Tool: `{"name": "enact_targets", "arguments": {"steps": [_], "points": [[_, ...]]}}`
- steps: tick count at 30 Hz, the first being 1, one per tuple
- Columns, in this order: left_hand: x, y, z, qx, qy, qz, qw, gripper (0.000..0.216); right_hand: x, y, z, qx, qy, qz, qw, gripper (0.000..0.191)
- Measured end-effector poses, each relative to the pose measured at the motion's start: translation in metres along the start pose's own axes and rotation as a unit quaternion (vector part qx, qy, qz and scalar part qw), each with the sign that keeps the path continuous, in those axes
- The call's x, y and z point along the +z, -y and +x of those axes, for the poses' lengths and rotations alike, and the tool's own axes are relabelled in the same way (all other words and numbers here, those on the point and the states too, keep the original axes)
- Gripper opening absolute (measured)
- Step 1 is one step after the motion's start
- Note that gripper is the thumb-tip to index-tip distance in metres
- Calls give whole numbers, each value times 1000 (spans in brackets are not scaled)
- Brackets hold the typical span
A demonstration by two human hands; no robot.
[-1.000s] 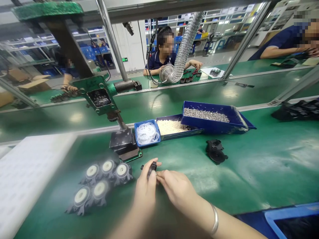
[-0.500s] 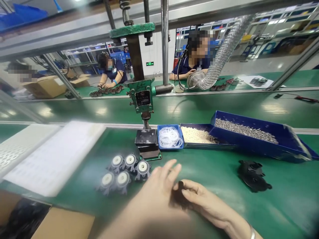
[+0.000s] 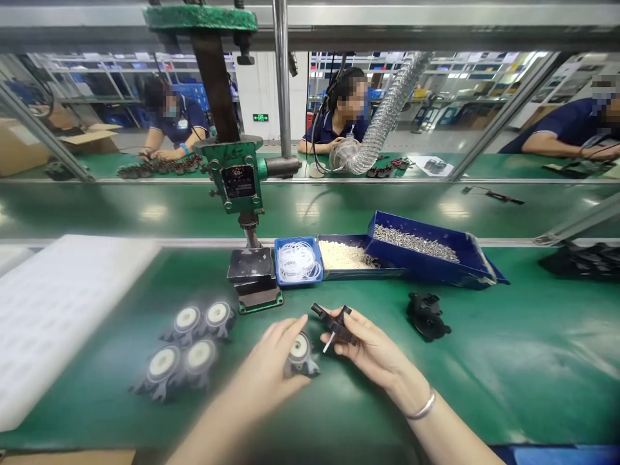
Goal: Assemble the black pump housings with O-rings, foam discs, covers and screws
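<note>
My left hand is closed around a black plastic housing with a white round gear, fingers above it and thumb below. Just to its right, my right hand grips a black plastic cover tilted in the air, with a thin pale pin sticking down from it. The two parts are close but apart. Left of my left hand, several more housings with white gears lie on the green table. Another pair of black plastic parts rests to the right.
A green hand press stands behind my hands. Beside it are a blue tray of white rings, a tray of cream-coloured small parts and a blue bin of metal pins. White foam sheets lie left. Co-workers sit opposite.
My left hand has taken hold of the nearest geared housing and drawn it right, away from the group. The right hand has raised and turned the black cover. The view has swung right.
</note>
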State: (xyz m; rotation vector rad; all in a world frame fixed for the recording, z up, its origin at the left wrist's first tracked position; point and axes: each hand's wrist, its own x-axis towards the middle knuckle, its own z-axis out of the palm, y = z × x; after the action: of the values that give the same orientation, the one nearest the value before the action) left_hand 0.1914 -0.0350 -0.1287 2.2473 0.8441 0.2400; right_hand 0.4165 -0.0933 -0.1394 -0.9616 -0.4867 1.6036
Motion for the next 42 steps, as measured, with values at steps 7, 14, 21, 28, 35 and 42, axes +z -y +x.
{"name": "enact_targets", "arguments": {"steps": [7, 14, 21, 28, 35, 42], "points": [[48, 8, 6, -30, -54, -244, 968, 94, 28, 7, 7, -60, 10, -135, 989, 21], [58, 16, 4, -28, -80, -230, 969, 91, 28, -3, 7, -63, -20, -191, 979, 29], [61, 20, 4, -16, -83, -188, 979, 87, 31, -5, -3, -174, -19, -357, 918, 22], [63, 22, 4, 53, -130, -159, 977, 83, 23, -22, -11, -205, -22, -501, 840, 27], [59, 23, 7, 115, -139, -152, 972, 60, 16, -37, -6, -200, -13, -503, 841, 33], [57, 30, 13, 122, -107, -170, 972, 62, 17, -39, -5, -224, -10, -524, 822, 34]]}}
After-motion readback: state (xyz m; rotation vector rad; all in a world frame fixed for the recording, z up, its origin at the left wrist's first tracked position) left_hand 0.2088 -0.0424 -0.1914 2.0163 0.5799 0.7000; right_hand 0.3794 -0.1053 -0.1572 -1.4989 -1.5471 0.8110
